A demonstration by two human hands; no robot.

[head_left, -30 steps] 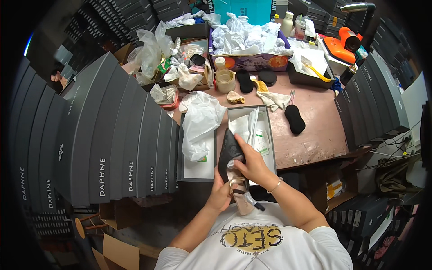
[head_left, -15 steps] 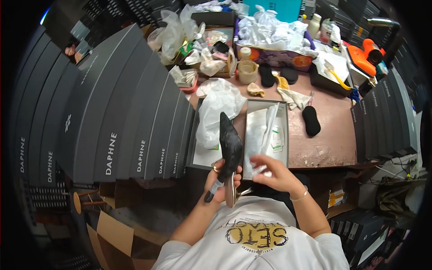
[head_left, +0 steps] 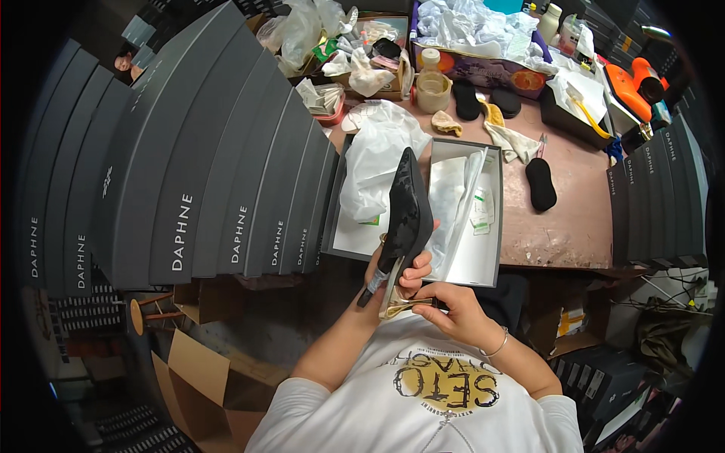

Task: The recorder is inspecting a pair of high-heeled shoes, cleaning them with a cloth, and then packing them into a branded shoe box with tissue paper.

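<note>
My left hand (head_left: 408, 275) is closed around a black pointed high-heeled shoe (head_left: 408, 215), its toe aimed up and away from me. Clear wrap covers a slim, heel-like part (head_left: 373, 285) at its lower end. With thumb and fingers, my right hand (head_left: 457, 313) pinches a gold-coloured, dark-tipped piece (head_left: 400, 304) at the shoe's bottom. Whether that is its strap or heel, or a second shoe, I cannot tell. Beyond my hands lies an open grey shoe box (head_left: 498, 204) holding white tissue paper (head_left: 381, 151) and a thin translucent sheet (head_left: 458, 215).
Tall rows of dark shoe boxes (head_left: 181, 174) flank the left, with more boxes (head_left: 657, 200) at the right. A black insole-shaped pad (head_left: 541, 185), white cloth (head_left: 517, 143) and beige jar (head_left: 433, 92) sit on the table. An open carton (head_left: 198, 366) stands below left.
My right hand has come from beside the box to the shoe's lower end and now pinches it. The shoe has turned, showing more of its black upper. The whole view has shifted slightly.
</note>
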